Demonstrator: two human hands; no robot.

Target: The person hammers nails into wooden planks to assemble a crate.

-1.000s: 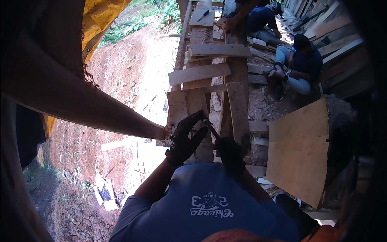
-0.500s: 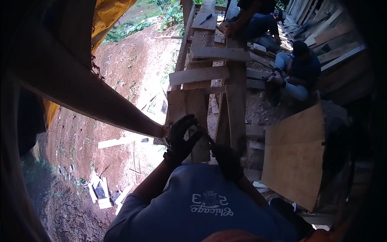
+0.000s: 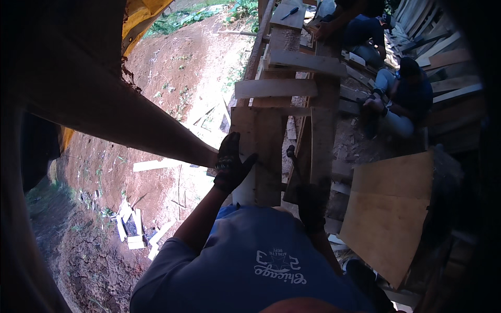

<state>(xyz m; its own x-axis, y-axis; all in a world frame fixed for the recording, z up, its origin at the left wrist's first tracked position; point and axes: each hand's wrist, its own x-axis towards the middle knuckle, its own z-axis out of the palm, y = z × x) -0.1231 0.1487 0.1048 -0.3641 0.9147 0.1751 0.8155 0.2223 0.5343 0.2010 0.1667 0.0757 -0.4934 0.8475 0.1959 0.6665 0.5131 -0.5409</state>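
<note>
My left hand (image 3: 229,164), in a dark glove, rests on the left board (image 3: 244,128) of a wooden panel, its fingers stretched out and the thumb apart. To its right, my right hand (image 3: 311,206), also gloved, is closed around the handle of a hammer (image 3: 295,164). The hammer's small dark head points away from me, over the gap beside the panel's darker middle board (image 3: 269,151). Another upright board (image 3: 320,141) lies to the right of that gap. Shadow hides most of my right fingers.
Short planks (image 3: 276,88) lie across the bench farther off, with a blue pen (image 3: 290,13) on a far board. A thick dark beam (image 3: 156,125) slants in from the left. One co-worker (image 3: 409,96) sits at the right; others are beyond. A plywood sheet (image 3: 389,208) leans at the right.
My left hand's fingers, bent near the hammer before, now lie stretched out on the board. The hammer has moved right, away from that hand. The whole view has shifted slightly.
</note>
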